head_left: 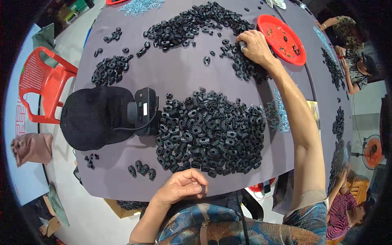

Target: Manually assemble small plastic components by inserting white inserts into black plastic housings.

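Observation:
Near the front table edge, my left hand (181,188) is closed, thumb and fingers pinching a small black plastic part (203,189). My right arm stretches far across the table. At its end my right hand (257,48) curls its fingers down at the edge of a pile of small black plastic parts (245,67); what lies in its fingertips is hidden. A grey ring-like spot shows by its fingers. Between the hands spreads a big heap of black plastic cord locks (212,132). Several loose ones (143,169) lie just left of my left hand.
A black cap (96,116) with a black box device (145,110) sits left of the heap. Far right stands a red plate (281,38) with a few small parts. Clear-blue small pieces (278,110) lie beside my right forearm. A red chair (47,85) stands left; other people work at right.

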A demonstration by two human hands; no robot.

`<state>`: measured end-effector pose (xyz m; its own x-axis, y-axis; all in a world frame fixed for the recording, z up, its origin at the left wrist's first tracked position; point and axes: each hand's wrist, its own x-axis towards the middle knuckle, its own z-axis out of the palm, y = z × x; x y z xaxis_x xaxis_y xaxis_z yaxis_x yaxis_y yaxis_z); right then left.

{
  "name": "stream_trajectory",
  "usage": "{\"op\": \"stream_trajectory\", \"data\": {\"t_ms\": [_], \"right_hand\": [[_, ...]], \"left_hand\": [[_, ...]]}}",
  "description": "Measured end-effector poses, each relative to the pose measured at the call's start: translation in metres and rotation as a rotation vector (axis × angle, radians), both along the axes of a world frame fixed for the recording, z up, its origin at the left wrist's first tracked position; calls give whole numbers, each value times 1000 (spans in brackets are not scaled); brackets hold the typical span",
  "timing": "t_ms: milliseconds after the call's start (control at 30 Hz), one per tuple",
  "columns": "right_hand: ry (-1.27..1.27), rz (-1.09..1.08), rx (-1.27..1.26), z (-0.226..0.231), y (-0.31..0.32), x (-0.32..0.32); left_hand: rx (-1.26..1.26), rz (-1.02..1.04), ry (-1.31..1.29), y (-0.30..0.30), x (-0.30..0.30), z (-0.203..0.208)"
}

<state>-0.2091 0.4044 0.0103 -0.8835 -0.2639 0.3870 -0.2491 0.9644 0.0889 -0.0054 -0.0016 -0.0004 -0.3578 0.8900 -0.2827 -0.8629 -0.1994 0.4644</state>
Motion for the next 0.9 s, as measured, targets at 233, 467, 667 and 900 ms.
{"op": "stream_trajectory", "data": {"t_ms": [233, 467, 667, 900], "right_hand": [[81, 26, -43, 3, -40, -7], [-18, -281, 75, 6, -53, -15], [-13, -50, -276, -6, -63, -42], [32, -94, -297, -28, -61, -74]], "left_hand": [[-19, -8, 11, -1, -1, 1], [-25, -32, -32, 0, -2, 3], [-12, -40, -22, -3, 0, 1], [9, -56, -15, -1, -2, 1]]}}
